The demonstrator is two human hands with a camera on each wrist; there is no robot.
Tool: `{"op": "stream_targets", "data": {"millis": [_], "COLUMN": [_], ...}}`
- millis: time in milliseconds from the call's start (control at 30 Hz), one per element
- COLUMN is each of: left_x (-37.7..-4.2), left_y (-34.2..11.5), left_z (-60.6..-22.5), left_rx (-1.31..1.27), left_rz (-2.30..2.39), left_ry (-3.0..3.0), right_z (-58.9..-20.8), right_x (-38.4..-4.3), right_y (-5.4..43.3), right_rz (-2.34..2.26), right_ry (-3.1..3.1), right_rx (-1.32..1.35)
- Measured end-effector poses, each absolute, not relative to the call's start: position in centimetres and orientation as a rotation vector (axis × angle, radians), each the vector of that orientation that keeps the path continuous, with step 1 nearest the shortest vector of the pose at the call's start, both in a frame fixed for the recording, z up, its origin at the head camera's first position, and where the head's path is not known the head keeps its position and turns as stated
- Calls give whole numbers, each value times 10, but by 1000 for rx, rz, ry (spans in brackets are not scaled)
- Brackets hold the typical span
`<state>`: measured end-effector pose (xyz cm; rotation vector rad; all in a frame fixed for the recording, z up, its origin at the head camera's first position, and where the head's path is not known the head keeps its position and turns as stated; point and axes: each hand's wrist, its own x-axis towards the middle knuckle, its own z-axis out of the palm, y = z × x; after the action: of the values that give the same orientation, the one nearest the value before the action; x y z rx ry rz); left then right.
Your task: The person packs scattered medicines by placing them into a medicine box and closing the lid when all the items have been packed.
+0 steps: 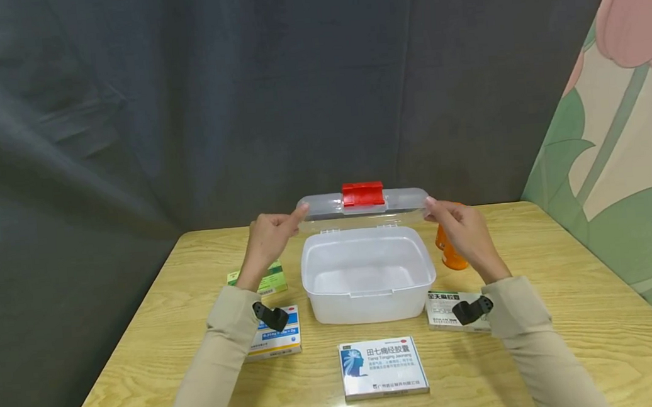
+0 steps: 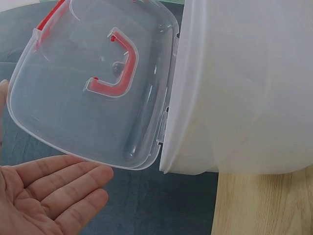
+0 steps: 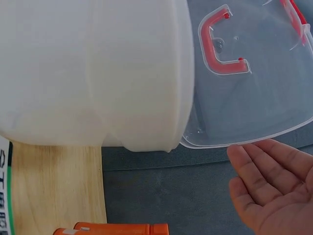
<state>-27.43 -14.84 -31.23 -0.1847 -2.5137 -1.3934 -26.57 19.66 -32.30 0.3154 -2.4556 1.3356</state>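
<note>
A white translucent plastic box (image 1: 373, 304) stands on the table, its inside visible from above. Its clear lid (image 1: 320, 207) is raised on the rear hinges, with a red clasp (image 1: 362, 194) along the upper edge. My left hand (image 1: 268, 239) holds the lid's left corner, thumb at the edge. At the opposite corner, my right hand (image 1: 466, 228) holds the lid with the thumb on its edge. Both wrist views show fairly straight fingers against the side rims. A red handle (image 2: 124, 73) shows through the lid in the left wrist view.
A white-and-blue medicine box (image 1: 383, 366) lies in front. Left are a blue-and-white box (image 1: 278, 336) and a green box (image 1: 271, 280), partly behind the arm. Right are a white-and-green box (image 1: 442, 315) and orange bottles (image 1: 453, 257). A dark curtain (image 1: 308, 104) hangs behind.
</note>
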Motion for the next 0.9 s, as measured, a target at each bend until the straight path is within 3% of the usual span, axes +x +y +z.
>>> {"op": "stream_targets", "data": {"millis": [900], "left_x": [-288], "left_y": [-145], "left_z": [-301], "left_rx": [-120], "left_rz": [-1335], "left_ry": [-2543], "right_z": [-310], "right_x": [-278], "right_y": [199], "right_rz": [1374], "right_ry": [-2483], "right_rx": [270]}}
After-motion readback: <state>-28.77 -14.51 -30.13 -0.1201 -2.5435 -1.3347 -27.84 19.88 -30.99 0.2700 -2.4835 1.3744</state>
